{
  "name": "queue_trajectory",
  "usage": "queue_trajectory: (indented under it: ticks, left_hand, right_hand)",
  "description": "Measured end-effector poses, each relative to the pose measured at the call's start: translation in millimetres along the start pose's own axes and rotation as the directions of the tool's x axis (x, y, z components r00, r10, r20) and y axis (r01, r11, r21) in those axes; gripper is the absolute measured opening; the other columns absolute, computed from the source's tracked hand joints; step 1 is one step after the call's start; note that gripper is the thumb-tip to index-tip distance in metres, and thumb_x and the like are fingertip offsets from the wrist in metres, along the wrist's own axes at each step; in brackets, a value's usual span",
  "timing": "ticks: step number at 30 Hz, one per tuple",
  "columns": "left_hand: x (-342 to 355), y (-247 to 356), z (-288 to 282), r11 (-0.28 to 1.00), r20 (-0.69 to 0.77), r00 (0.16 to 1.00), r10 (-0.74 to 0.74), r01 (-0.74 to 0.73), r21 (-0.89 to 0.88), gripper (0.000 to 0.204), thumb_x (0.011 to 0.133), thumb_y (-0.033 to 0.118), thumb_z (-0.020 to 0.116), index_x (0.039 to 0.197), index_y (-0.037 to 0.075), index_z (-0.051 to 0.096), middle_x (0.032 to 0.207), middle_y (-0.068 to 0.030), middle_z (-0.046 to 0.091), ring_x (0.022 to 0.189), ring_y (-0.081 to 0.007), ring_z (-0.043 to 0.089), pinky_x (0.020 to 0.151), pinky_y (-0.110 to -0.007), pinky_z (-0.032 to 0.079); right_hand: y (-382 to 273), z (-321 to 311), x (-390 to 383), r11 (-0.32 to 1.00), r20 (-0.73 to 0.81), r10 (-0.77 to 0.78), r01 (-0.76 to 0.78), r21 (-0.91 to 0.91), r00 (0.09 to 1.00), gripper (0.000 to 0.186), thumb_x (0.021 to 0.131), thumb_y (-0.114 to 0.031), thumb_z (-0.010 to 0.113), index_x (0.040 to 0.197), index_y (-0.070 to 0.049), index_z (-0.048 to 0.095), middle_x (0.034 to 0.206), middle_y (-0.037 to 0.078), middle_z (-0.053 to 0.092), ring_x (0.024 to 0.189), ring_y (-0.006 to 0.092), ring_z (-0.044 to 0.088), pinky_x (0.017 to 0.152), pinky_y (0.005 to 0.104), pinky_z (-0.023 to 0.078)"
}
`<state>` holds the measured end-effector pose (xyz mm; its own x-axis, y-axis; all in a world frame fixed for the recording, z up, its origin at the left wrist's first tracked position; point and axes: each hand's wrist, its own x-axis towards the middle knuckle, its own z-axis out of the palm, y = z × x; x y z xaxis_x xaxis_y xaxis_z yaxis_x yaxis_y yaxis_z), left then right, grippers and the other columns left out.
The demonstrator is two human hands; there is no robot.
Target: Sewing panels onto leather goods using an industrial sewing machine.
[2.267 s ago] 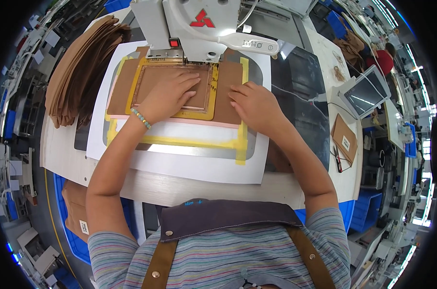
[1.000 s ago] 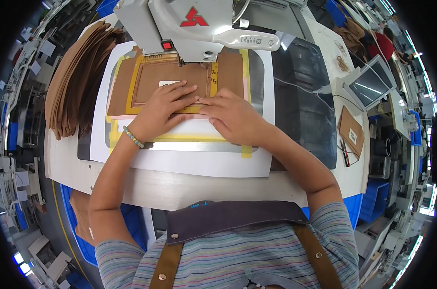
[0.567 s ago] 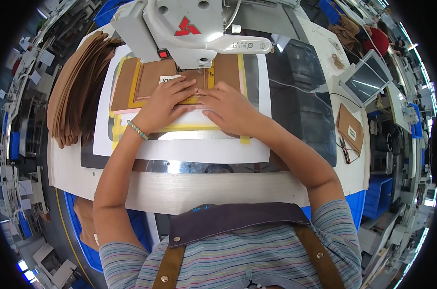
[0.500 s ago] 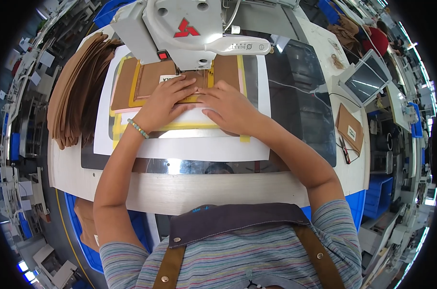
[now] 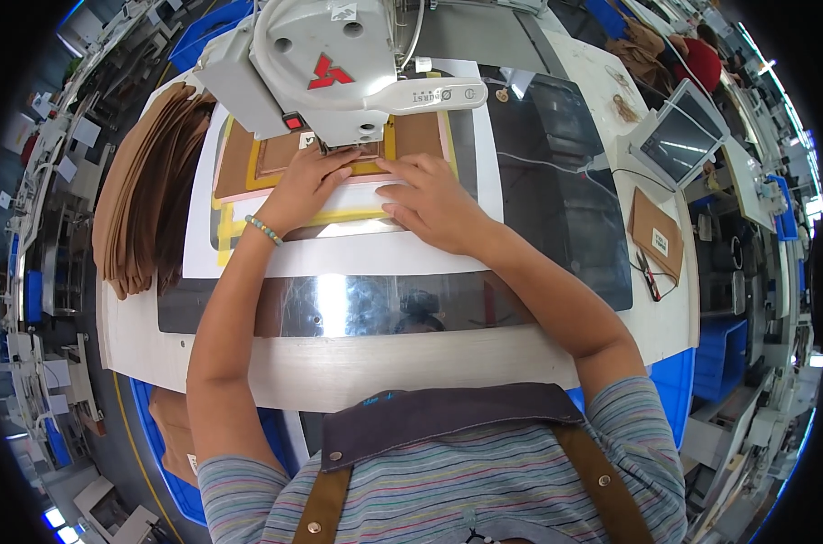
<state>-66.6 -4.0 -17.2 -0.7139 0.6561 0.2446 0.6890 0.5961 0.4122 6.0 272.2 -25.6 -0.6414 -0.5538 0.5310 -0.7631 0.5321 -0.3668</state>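
A flat brown cloth piece [image 5: 418,131] lies in a yellow-edged frame [image 5: 366,169] beneath the head of a white sewing machine [image 5: 293,68]. The frame rests on a white sheet [image 5: 411,259] with yellow strips. My left hand [image 5: 307,189] lies palm down at the frame's near edge, fingers stretched out and their tips close to the needle area. To its right, my right hand [image 5: 434,201] rests with fingers spread over the frame's near right part. A small white label [image 5: 307,140] shows on the cloth, partly hidden by the machine head.
A thick stack of brown cloth pieces [image 5: 144,195] hangs at the left table edge. On the right are a screen [image 5: 681,136], a labelled brown piece [image 5: 654,231] and thread snips [image 5: 648,276]. Blue bins [image 5: 721,358] stand beside and below the table.
The white sheet and the frame have slid away from me beneath the machine head. My left hand has gone forward with them, while my right hand stays spread on the frame.
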Motion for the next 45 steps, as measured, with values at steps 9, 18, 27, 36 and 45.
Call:
queue_trajectory:
  ticks: [9, 18, 27, 36, 45]
  left_hand:
    - [-41, -69, -43, 0.946, -0.199, 0.926, -0.322, 0.32, -0.042, 0.033, 0.107, 0.016, 0.062, 0.135, 0.0, 0.07, 0.146, -0.0216, 0.064, 0.138, -0.0402, 0.056, 0.117, -0.045, 0.045]
    - [-114, -158, -45, 0.713, -0.331, 0.817, -0.472, 0.575, 0.401, 0.056, 0.114, 0.043, 0.047, 0.164, 0.018, 0.05, 0.169, -0.0217, 0.043, 0.156, -0.0428, 0.038, 0.128, -0.053, 0.031]
    - [-106, -139, -47, 0.843, -0.367, 0.783, -0.502, 0.538, -0.003, 0.035, 0.107, 0.028, 0.066, 0.136, 0.012, 0.077, 0.163, -0.0201, 0.053, 0.149, -0.0384, 0.048, 0.124, -0.047, 0.037]
    - [-57, -101, -9, 0.883, -0.412, 0.803, -0.43, 0.47, -0.005, 0.052, 0.098, 0.044, 0.076, 0.11, -0.007, 0.074, 0.153, -0.0238, 0.057, 0.14, -0.0386, 0.055, 0.118, -0.046, 0.043]
    - [-25, -59, 25, 0.77, -0.371, 0.711, -0.597, 0.379, -0.513, 0.054, 0.094, 0.038, 0.082, 0.122, -0.007, 0.071, 0.153, -0.0191, 0.06, 0.12, -0.0339, 0.071, 0.102, -0.04, 0.055]
  right_hand:
    - [26, -18, -6, 0.992, -0.221, 0.128, -0.126, 0.022, 0.967, 0.02, 0.098, -0.015, 0.069, 0.112, -0.005, 0.078, 0.139, 0.013, 0.069, 0.127, 0.0346, 0.059, 0.113, 0.0494, 0.043]
    - [25, -33, 1, 0.96, -0.208, 0.25, -0.214, 0.182, 0.946, 0.028, 0.1, -0.017, 0.068, 0.125, -0.005, 0.075, 0.137, 0.012, 0.071, 0.128, 0.0335, 0.06, 0.11, 0.0443, 0.049]
    - [21, -88, -15, 0.955, 0.051, 0.234, -0.239, 0.175, 0.971, 0.032, 0.103, -0.019, 0.066, 0.133, -0.007, 0.072, 0.134, 0.012, 0.072, 0.13, 0.029, 0.061, 0.104, 0.0428, 0.053]
    - [-14, -50, -2, 0.988, 0.214, 0.149, -0.152, -0.001, 0.965, 0.04, 0.102, -0.019, 0.067, 0.139, -0.003, 0.067, 0.129, 0.018, 0.067, 0.122, 0.0357, 0.061, 0.109, 0.0455, 0.048]
    - [-11, -25, -13, 0.98, 0.051, 0.083, -0.072, -0.187, 0.995, 0.028, 0.095, -0.024, 0.075, 0.113, -0.003, 0.073, 0.118, 0.013, 0.066, 0.114, 0.0301, 0.059, 0.097, 0.0459, 0.051]
